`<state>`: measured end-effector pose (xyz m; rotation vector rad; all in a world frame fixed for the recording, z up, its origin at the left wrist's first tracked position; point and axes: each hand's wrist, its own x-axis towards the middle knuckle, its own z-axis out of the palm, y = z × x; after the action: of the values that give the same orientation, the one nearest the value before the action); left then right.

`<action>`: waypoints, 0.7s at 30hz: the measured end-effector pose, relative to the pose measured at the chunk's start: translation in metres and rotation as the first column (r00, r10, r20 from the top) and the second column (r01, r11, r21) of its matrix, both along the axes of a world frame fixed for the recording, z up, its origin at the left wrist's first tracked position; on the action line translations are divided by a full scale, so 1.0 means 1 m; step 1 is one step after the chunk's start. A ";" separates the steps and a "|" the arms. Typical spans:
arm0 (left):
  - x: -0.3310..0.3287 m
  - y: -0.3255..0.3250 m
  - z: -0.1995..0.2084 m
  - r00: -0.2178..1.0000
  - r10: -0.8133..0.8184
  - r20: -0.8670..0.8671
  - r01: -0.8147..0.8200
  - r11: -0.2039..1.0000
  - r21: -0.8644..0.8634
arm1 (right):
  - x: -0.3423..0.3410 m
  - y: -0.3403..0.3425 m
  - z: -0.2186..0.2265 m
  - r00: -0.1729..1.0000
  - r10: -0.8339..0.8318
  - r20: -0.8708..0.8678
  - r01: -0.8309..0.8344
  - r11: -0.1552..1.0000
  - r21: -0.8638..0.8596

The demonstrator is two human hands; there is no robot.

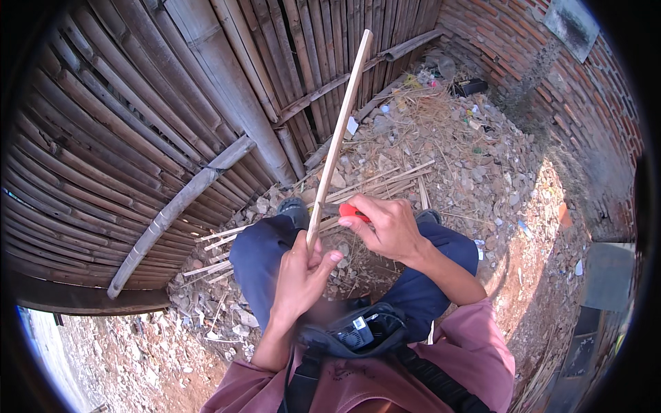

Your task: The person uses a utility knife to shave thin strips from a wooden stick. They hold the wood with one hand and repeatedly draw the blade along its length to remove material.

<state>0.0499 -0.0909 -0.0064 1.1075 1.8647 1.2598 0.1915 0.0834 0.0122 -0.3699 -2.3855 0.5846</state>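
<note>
Left hand grips bamboo strip; right hand beside it grips red-handled knife.

Left hand grips bamboo strip at lower end, strip slanting up toward bamboo fence. Right hand holds red-handled knife against strip. Cut strips on rubble beyond knees.

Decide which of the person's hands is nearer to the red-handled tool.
Right. The right hand holds the red-handled tool in its grip; the left hand sits lower, apart from it, gripping the bamboo strip.
</note>
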 end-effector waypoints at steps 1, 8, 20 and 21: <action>-0.002 0.001 0.000 1.000 -0.008 0.003 0.008 1.000 0.009 | -0.001 -0.007 -0.006 0.999 0.019 0.026 -0.019 1.000 -0.004; -0.001 0.002 0.003 0.999 -0.040 -0.020 0.041 0.998 0.052 | -0.011 -0.020 -0.020 0.993 0.090 0.073 -0.094 0.994 0.062; 0.007 0.002 0.005 0.999 0.036 -0.037 -0.031 0.992 0.126 | -0.005 -0.025 -0.017 0.987 0.059 0.147 -0.071 0.995 0.076; 0.006 0.002 0.006 0.999 0.035 -0.041 -0.030 0.992 0.122 | -0.004 -0.025 -0.017 0.987 0.062 0.148 -0.073 0.995 0.074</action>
<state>0.0562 -0.0886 -0.0004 1.1806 1.8652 1.3941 0.1871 0.0586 -0.0043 -0.3069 -2.5611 0.5068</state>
